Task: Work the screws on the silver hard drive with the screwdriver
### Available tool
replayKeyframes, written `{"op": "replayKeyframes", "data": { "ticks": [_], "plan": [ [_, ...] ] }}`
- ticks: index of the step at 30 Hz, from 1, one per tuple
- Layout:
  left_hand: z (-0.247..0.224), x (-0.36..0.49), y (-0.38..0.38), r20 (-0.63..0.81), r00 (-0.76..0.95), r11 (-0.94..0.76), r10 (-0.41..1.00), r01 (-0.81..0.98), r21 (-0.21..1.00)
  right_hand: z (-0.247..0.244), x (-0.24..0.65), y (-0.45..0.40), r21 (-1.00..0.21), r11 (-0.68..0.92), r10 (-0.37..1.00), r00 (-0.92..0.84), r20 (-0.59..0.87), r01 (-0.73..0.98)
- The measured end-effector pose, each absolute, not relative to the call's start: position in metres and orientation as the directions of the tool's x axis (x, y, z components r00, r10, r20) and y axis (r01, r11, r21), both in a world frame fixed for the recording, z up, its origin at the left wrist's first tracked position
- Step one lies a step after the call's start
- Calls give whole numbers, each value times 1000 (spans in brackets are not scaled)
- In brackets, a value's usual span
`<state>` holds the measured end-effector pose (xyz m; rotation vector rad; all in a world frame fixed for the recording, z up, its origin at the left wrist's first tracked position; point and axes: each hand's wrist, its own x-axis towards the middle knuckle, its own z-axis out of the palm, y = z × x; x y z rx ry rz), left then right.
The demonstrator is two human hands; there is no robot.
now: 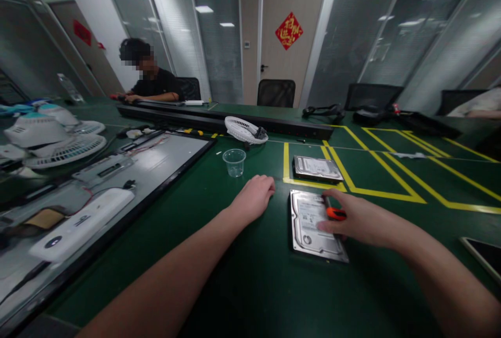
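A silver hard drive (309, 231) lies label side up on the green table. My right hand (358, 218) reaches over its right edge, with thumb and forefinger around an orange-and-black tool (335, 214); the tool's far end is hard to make out. To the left of the drive, my left hand (254, 198) rests on the table with its fingers curled in, nothing visible in it. A second hard drive (318, 168) lies just beyond, inside a yellow tape outline (287, 160). Behind my left hand stands a clear plastic cup (235, 163).
An open flat panel (156, 163) with a white device (84, 223) fills the left side. White fan parts (50, 132) lie beyond it. A white grille (245, 130) sits before a long black bar (289, 127). A phone (483, 254) lies right. A person (156, 82) sits opposite.
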<state>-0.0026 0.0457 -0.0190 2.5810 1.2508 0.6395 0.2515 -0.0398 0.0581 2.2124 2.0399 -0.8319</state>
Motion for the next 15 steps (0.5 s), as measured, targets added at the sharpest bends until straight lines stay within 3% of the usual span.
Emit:
{"op": "replayKeyframes", "data": {
  "ticks": [8, 15],
  "plan": [
    [-20, -8, 48, 346, 475, -581, 809, 735, 350, 55, 255, -36, -327, -141, 917, 0, -398, 934],
    [-3, -5, 32, 427, 445, -614, 787, 629, 477, 50, 241, -38, -399, -69, 951, -61, -303, 914]
  ]
}}
